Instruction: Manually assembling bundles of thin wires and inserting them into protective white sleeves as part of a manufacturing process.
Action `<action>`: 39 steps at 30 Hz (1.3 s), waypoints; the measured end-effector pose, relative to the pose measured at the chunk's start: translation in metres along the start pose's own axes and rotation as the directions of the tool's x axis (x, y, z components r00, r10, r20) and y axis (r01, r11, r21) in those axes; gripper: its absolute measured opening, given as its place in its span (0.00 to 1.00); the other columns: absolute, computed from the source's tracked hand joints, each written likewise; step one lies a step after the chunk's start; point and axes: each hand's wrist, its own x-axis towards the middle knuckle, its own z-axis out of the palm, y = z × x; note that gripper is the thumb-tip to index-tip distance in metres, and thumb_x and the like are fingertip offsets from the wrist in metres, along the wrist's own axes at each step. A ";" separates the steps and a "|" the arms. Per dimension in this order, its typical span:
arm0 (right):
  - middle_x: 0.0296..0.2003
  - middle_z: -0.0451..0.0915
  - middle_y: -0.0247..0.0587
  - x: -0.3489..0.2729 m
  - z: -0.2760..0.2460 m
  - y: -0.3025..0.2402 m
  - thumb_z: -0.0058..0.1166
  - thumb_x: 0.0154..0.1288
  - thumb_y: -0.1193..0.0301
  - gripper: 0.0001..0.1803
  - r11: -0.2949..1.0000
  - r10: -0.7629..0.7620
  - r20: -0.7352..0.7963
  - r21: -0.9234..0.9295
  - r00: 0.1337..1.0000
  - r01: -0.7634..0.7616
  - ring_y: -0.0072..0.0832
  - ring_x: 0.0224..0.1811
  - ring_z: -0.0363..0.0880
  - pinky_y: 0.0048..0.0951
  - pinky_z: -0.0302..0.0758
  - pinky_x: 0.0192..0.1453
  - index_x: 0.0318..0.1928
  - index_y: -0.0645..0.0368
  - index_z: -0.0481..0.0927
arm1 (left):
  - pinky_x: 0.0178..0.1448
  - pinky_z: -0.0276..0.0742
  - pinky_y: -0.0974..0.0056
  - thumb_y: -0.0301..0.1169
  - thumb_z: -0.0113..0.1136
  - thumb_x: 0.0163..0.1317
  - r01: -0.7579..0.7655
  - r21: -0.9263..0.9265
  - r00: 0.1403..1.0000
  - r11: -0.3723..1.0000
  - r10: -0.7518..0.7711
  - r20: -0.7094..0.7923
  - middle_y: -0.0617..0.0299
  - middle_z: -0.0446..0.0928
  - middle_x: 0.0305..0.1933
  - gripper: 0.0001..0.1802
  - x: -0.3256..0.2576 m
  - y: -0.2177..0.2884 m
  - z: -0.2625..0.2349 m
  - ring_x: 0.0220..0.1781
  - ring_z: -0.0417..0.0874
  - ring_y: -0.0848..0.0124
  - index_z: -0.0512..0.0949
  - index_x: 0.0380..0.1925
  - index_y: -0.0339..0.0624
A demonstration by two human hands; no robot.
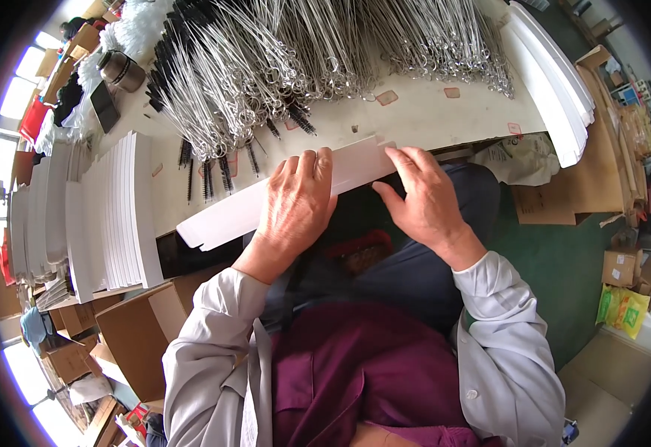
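The pale counter point(430, 115) spreads beyond the fingers of both hands. On it, ahead of them, lies a big heap of wire brushes point(266, 59) (many looped ends face the person); to their left stands a row of white cartons point(120, 212). Under the left hand's point(293, 197) fingers, which grip it, lies a long white carton point(225, 217). The right hand's point(426, 197) fingers, wide of their thumb, meet its right end.

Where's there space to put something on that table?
Bare tabletop shows between the brushes, held white carton and right-hand white stack; a narrow strip separates brushes from left-hand white stack. The far side's crowded with brushes.
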 end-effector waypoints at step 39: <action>0.44 0.85 0.46 0.016 -0.011 0.016 0.59 0.76 0.61 0.21 -0.148 0.190 0.835 0.544 0.516 -0.826 0.22 0.16 0.77 0.22 0.67 0.16 0.55 0.69 0.79 | 0.55 0.82 0.53 0.29 0.73 0.49 -0.191 -0.039 0.976 0.981 0.186 -0.110 0.49 0.81 0.51 0.32 -0.017 -0.018 0.013 0.49 0.85 0.54 0.77 0.56 0.32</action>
